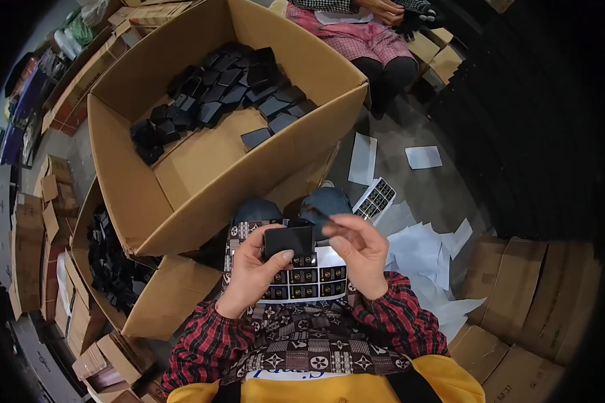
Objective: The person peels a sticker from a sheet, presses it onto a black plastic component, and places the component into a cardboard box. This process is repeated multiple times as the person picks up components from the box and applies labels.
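Observation:
My left hand [250, 274] is wrapped round a small flat black box [286, 242], its thumb on the lower edge. My right hand [364, 255], raised just to the right of the box, pinches a thin dark label [318, 213], which is blurred. Beneath both hands, a sheet of black labels [304, 291] with white and yellow print lies on my lap over a patterned apron [316, 342]. Near its upper right the sheet shows bare white backing.
A large open carton [205, 201] ahead holds many black boxes [225, 87]. Another carton [175, 292] with black pieces stands at left. Label sheets [376, 199] and white papers [417, 252] litter the floor at right, beside stacked cartons [511, 282]. A seated person [363, 40] is opposite.

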A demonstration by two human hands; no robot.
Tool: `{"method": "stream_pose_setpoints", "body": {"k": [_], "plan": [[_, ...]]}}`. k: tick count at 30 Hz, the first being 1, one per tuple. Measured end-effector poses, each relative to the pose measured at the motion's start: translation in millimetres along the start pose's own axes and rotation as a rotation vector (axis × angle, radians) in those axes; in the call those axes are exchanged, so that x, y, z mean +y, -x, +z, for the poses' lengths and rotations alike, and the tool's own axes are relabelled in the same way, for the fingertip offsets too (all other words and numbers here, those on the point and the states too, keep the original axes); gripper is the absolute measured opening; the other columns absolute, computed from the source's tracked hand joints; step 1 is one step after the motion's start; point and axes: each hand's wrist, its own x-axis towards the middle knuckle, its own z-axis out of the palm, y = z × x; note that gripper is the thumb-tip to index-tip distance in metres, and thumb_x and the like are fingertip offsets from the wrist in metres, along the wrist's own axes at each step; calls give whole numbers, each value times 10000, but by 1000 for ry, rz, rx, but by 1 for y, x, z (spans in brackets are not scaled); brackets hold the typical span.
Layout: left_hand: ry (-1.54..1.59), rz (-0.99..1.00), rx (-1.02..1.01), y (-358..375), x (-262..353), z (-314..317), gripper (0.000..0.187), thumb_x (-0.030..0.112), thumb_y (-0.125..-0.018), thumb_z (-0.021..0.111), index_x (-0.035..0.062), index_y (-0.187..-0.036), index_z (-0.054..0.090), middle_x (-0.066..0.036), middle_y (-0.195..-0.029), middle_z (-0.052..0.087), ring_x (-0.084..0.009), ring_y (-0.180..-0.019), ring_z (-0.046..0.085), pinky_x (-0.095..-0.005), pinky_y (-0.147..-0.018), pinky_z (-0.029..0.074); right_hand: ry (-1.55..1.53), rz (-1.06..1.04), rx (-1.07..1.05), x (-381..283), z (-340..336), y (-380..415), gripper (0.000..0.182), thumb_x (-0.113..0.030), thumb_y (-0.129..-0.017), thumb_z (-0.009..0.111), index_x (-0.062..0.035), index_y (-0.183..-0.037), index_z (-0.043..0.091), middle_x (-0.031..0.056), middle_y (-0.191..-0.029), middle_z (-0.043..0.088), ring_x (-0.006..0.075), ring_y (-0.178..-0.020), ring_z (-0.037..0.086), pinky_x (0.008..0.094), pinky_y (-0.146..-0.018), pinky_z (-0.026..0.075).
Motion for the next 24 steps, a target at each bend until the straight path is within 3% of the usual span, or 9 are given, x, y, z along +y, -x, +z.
{"method": "stream_pose_setpoints", "body": {"k": [3, 8, 24], "plan": [[-111, 135, -56, 0, -10, -2, 367, 13, -755, 609, 10, -1092, 462, -29, -950, 549, -74, -848, 517, -211, -755, 432, -82, 249, 33, -8, 22, 18, 118, -2, -780, 572, 20, -893, 548, 40, -689, 568, 82, -549, 553, 169, -494, 432], [-95, 70, -104, 3, -6, 1, 461, -25, -679, 668, 16, -1094, 470, -11, -934, 551, -74, -856, 512, -215, -759, 434, -44, 335, 23, -2, 22, 18, 76, 0, -788, 559, 15, -861, 544, 18, -639, 545, 50, -503, 495, 168, -464, 402], [-122, 32, -125, 4, -15, -4, 462, -31, -680, 664, 16, -1100, 477, -27, -963, 560, -81, -873, 527, -231, -790, 438, 5, 381, -7, 7, 20, 19, 74, -45, -793, 571, 1, -845, 545, -1, -651, 545, 24, -505, 474, 154, -457, 390]]}}
